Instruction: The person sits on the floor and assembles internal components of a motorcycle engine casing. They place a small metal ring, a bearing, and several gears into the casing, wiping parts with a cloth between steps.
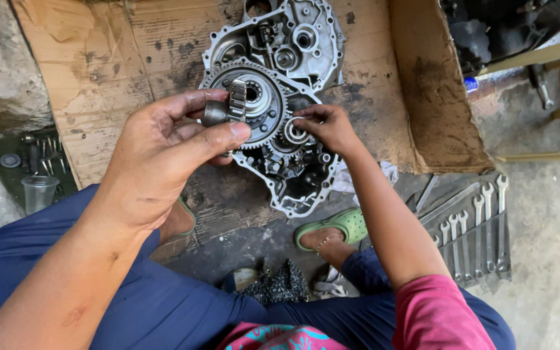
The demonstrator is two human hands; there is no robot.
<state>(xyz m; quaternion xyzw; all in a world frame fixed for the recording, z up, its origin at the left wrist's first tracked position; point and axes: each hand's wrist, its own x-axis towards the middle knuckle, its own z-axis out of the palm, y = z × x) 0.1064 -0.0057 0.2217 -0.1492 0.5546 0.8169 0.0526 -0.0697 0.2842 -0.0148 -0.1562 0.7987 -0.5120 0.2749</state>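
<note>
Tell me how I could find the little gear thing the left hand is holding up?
Start at the big silver engine case lying on the brown cardboard. Just above its large toothed wheel, the left hand pinches a small gear piece between its fingertips. Unlike the gears seated in the case, it is lifted free, with a smooth dark sleeve on one end.

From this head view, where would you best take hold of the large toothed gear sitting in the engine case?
Probably by the toothed rim of the large gear, pinched from above at its upper edge. It lies flat in the engine case, and the left hand and right hand crowd its lower sides.
</note>
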